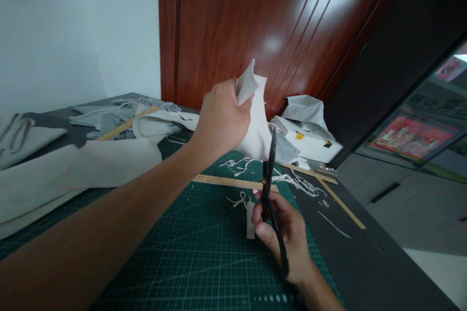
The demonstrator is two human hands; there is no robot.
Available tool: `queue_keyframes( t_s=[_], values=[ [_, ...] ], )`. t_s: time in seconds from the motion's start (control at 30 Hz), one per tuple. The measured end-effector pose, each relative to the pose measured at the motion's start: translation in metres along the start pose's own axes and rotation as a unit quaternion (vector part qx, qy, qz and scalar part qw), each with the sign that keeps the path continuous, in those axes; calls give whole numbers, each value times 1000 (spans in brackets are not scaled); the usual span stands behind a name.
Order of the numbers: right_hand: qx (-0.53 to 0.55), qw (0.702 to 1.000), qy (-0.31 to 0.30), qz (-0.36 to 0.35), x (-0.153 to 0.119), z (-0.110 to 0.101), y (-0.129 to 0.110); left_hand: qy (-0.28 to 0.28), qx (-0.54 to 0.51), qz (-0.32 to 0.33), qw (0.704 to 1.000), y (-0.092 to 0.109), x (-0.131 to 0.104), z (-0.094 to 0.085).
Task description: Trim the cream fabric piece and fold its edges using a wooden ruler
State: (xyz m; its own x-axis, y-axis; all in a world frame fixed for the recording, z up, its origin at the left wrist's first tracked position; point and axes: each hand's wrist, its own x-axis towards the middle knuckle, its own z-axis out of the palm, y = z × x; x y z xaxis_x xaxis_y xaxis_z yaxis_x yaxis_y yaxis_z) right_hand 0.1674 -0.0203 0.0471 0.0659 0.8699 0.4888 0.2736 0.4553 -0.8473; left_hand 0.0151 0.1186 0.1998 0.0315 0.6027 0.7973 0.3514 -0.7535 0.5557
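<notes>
Raised above the table, my left hand (224, 119) grips a piece of white fabric (257, 121), with a folded end sticking up past the fingers. My right hand (286, 233) is closed around the handles of black scissors (270, 184). The blades point upward at the fabric's lower right edge; I cannot tell whether they touch it. Below the hands lies a green cutting mat (189, 248). On it, a small beige strip (250, 221) lies beside the right fingers, and a wooden ruler (226, 181) lies crosswise behind it.
Larger white fabric pieces (116, 163) cover the mat's left side. Grey fabric (109, 116) is heaped behind, with a wooden stick (127, 124) across it. A white box (304, 136), cord scraps (302, 184) and another wooden stick (343, 204) occupy the right side. A brown door (237, 24) rises behind.
</notes>
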Motion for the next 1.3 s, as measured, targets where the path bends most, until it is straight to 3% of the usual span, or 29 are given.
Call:
queue_keyframes(
  t_s=[1.3],
  values=[
    [-8, 1000, -5, 0, -2, -2, 4, 5, -4, -15, 1000, 1, 0, -1]
  ],
)
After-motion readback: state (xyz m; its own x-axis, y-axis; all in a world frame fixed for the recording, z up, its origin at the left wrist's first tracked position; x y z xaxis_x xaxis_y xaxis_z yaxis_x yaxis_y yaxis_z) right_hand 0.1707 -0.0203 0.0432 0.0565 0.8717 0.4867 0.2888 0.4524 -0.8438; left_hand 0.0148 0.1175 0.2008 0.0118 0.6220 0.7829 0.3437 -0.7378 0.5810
